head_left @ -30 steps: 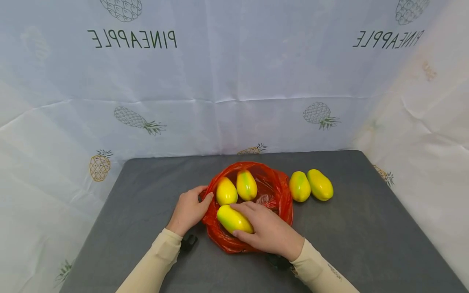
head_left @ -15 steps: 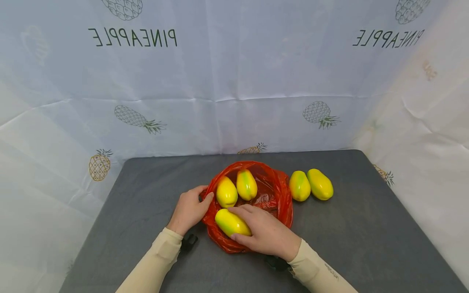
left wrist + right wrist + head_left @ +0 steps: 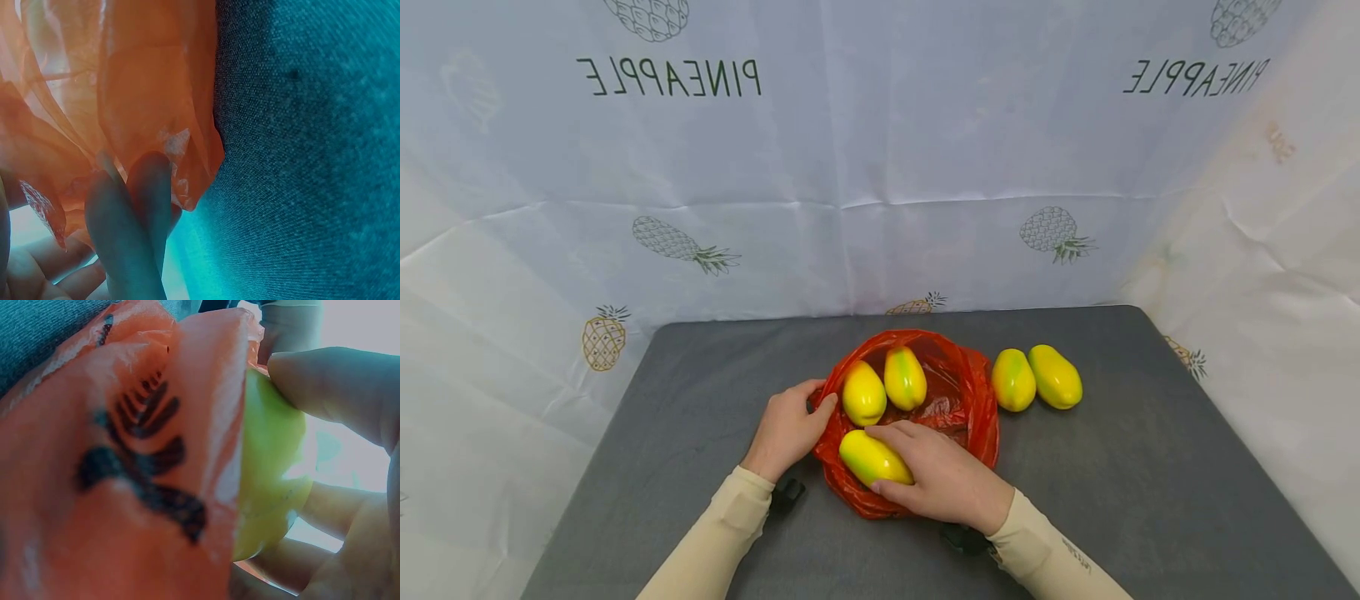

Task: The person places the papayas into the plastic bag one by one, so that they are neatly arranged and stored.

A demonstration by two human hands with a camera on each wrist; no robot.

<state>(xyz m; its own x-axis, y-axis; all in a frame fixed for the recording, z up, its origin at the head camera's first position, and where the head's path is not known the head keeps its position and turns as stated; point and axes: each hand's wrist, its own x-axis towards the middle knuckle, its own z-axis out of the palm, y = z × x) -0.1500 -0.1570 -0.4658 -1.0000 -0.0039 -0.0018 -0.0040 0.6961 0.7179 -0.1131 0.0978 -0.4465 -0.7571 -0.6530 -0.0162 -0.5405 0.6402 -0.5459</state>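
A red plastic bag [image 3: 981, 400] lies wide open on the table. My left hand [image 3: 788, 429] holds its left rim, and the thin plastic passes between thumb and fingers [image 3: 115, 225] in the left wrist view. My right hand [image 3: 943, 475] grips an oblong yellow fruit [image 3: 874, 458] with green streaks, low over the bag's near side. Thumb and fingers span that fruit, and the palm covers its right end. Beyond it, inside the bag, sit a second yellow fruit [image 3: 863, 393] and a third fruit [image 3: 905, 379]. In the right wrist view the bag's printed wall hides part of the held fruit.
Just right of the bag, a yellow fruit [image 3: 1013, 381] and another fruit [image 3: 1056, 377] lie side by side on the dark grey table [image 3: 1150, 467]. A white cloth [image 3: 880, 150] with pineapple prints hangs behind the table and at both sides.
My right hand has moved slightly left and toward me with the fruit, which now sits nearer the bag's near-left side. My left hand stays at the rim.
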